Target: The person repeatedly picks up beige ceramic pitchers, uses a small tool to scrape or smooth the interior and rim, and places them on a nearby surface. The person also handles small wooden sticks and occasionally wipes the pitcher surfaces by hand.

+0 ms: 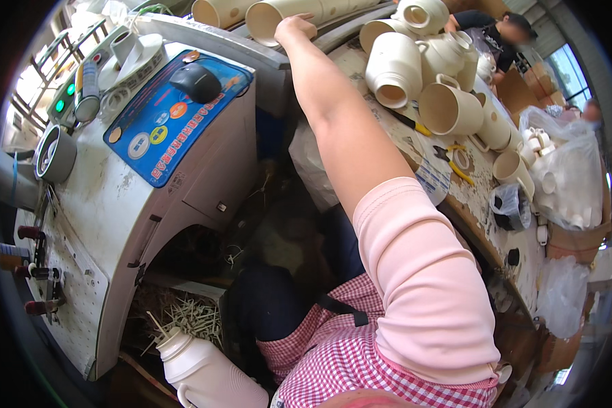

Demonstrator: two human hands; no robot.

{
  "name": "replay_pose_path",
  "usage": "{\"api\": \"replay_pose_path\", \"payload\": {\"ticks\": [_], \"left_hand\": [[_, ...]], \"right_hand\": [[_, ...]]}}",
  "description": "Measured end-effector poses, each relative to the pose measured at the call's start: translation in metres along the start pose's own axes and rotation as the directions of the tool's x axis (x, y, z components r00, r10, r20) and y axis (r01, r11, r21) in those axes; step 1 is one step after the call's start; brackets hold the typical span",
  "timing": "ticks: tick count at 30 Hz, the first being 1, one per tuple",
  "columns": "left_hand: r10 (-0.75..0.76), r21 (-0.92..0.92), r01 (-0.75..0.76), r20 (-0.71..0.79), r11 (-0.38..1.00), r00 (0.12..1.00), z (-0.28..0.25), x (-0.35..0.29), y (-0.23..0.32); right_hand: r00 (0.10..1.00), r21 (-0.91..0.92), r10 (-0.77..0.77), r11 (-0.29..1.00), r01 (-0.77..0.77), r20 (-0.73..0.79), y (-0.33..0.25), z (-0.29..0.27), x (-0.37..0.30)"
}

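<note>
Head view, then, and right up at twelve o'clock there's the right hand [296, 30], the bare arm stretched long beneath it, meeting the rim of a cream cylinder [264, 20] lying on its side, mouth towards us! Are the fingers clenched on it or just resting? Can't tell from here; they're bent over the far side of the rim. The left hand is out of sight altogether.

Lying flat suits those tubes, I'd say, side by side at the back, within arm's length. At one o'clock, cream pots [394, 64] crowd together, piled up probably to save bench room; pliers [461, 170] with yellow handles lie towards three, likely kept handy. Down at seven stands a tilted cream jug [211, 370].

Now the writing! At ten o'clock a blue mat [132, 132], probably there for the black mouse [196, 83] on it, carries coloured round badges and red characters down one edge. A printed sheet [434, 178] lies at three, its text too small to read
</note>
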State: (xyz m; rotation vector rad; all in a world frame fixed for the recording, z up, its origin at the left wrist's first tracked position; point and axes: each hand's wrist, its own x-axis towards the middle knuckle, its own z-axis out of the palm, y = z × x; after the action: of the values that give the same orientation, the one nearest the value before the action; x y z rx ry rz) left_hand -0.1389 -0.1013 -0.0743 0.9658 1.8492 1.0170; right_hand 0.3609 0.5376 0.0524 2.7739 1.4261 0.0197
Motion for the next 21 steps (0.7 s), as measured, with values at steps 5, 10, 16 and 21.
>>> {"api": "replay_pose_path", "payload": {"ticks": [5, 10, 16, 21], "left_hand": [[0.101, -0.03, -0.097, 0.198, 0.995, 0.975, 0.017, 0.017, 0.014], [0.225, -0.066, -0.219, 0.451, 0.973, 0.864, 0.055, 0.03, 0.039], [0.246, -0.024, -0.329, 0.717, 0.944, 0.652, 0.098, 0.017, 0.049], [0.099, 0.113, -0.445, 0.9, 0.888, 0.425, 0.114, -0.002, 0.049]], "right_hand": [[0.863, 0.357, -0.239, 0.836, 0.416, -0.445, 0.048, -0.032, -0.104], [0.406, 0.654, -0.687, -0.134, 0.745, -0.603, 0.148, -0.017, -0.311], [0.353, 0.975, -0.918, -0.214, -0.065, -0.178, 0.239, -0.005, -0.466], [0.553, 0.918, -0.808, -0.355, -0.179, -0.205, 0.299, 0.002, -0.49]]}}
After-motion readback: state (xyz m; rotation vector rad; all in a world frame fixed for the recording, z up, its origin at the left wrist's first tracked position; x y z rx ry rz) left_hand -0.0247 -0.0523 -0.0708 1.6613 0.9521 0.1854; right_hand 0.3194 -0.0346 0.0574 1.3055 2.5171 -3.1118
